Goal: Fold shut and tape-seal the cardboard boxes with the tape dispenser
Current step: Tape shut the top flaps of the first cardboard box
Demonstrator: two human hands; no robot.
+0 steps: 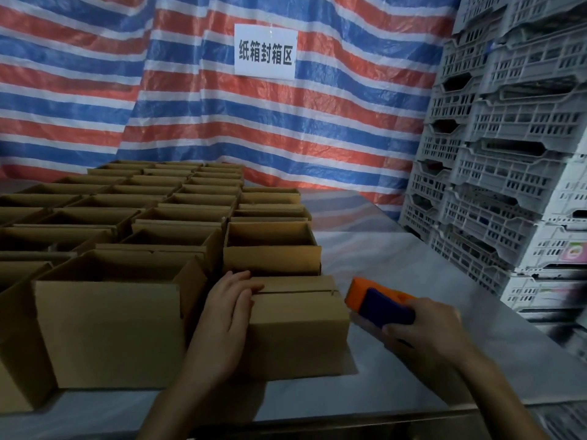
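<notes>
A small cardboard box (298,331) with its top flaps folded shut stands at the front of the metal table (444,354). My left hand (227,315) lies flat over the box's left top edge, pressing on the flaps. My right hand (422,328) grips an orange and blue tape dispenser (378,301), held just off the box's right end, level with the seam. No tape is visible on the seam.
Several rows of open cardboard boxes (127,223) fill the left and back of the table; a larger open one (108,322) stands right beside my left hand. Grey plastic crates (508,154) are stacked at the right. A striped tarp (222,106) hangs behind.
</notes>
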